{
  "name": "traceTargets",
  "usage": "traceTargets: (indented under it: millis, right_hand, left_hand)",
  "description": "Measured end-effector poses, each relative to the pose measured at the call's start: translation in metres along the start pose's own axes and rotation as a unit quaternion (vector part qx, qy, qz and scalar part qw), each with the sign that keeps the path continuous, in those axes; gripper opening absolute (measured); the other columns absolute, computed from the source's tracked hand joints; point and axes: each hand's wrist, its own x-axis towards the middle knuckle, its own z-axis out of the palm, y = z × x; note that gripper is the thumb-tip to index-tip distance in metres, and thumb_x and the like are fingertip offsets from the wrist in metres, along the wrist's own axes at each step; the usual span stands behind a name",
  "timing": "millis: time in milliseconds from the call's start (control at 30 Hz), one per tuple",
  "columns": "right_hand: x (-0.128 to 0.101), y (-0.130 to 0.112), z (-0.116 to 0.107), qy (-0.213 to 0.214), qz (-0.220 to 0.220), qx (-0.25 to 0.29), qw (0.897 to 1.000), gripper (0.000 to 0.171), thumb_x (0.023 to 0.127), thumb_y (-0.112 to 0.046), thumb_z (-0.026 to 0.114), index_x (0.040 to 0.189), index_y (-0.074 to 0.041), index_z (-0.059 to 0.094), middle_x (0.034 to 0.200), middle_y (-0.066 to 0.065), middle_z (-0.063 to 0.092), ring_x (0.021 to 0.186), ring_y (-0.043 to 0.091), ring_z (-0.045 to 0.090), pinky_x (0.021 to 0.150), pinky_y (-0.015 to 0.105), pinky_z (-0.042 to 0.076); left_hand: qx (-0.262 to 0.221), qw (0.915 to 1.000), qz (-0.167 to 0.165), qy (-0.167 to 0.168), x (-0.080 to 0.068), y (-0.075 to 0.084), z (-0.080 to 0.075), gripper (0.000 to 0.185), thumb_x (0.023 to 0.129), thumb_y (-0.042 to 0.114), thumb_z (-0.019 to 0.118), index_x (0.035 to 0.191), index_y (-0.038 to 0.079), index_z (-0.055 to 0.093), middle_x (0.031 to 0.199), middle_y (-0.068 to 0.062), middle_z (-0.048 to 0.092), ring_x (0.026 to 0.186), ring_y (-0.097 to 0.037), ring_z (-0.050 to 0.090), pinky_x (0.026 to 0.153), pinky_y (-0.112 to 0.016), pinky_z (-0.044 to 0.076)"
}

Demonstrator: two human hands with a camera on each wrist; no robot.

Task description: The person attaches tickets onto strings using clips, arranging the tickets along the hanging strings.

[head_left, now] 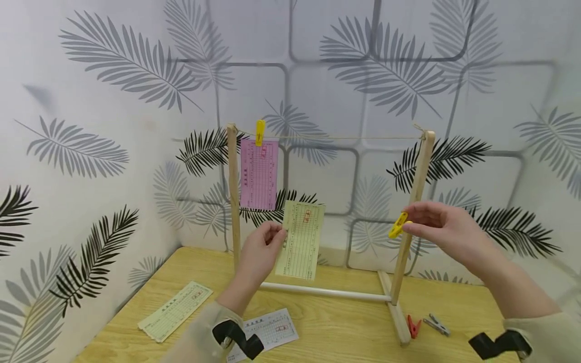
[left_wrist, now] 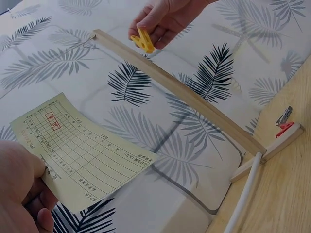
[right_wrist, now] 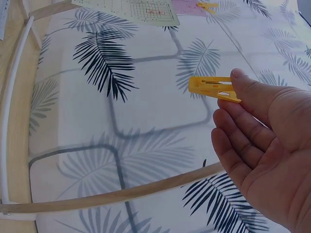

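Note:
In the head view my left hand [head_left: 260, 252] pinches the left edge of a pale green printed slip [head_left: 301, 242], held upright in front of the wooden rack. Its red stamp and ruled lines also show in the left wrist view. My right hand [head_left: 447, 234] is by the rack's right post [head_left: 414, 217], pinching a yellow clothespin [right_wrist: 211, 88] between thumb and forefinger. From the string [head_left: 345, 137] hangs a pink slip [head_left: 258, 176], clipped near its top by another yellow clothespin [head_left: 259, 132]. The string right of the pink slip carries nothing.
On the table [head_left: 336, 322], green slips [head_left: 174, 312] lie at the left and a white slip [head_left: 272, 330] lies partly behind my left wrist. A red clothespin [head_left: 413, 326] and a grey one [head_left: 437, 325] sit by the rack's right foot [head_left: 395, 315]. A white bar [head_left: 327, 291] joins the rack low down.

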Motion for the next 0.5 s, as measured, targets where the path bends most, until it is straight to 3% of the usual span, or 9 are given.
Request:
traceTargets:
  millis: [333, 500]
  right_hand:
    - [0.035, -0.051, 0.004, 0.008, -0.054, -0.02, 0.998, 0.043, 0.107, -0.035, 0.077, 0.142, -0.011, 0.068, 0.129, 0.007, 0.076, 0.113, 0.009, 0.071, 0.092, 0.022, 0.057]
    - [0.054, -0.07, 0.003, 0.008, -0.074, -0.002, 0.997, 0.041, 0.107, -0.03, 0.077, 0.141, -0.009, 0.069, 0.129, 0.008, 0.076, 0.114, 0.011, 0.071, 0.093, 0.021, 0.056]
  left_hand:
    - [-0.028, 0.9989, 0.027, 0.026, 0.019, 0.018, -0.006, 0.009, 0.111, 0.011, 0.068, 0.114, 0.004, 0.073, 0.1, -0.008, 0.073, 0.083, -0.018, 0.057, 0.073, -0.027, 0.05]
    - [-0.031, 0.999, 0.018, 0.026, 0.025, 0.025, -0.008, 0.011, 0.112, 0.013, 0.067, 0.116, 0.005, 0.073, 0.101, -0.007, 0.072, 0.086, -0.019, 0.058, 0.074, -0.029, 0.05]
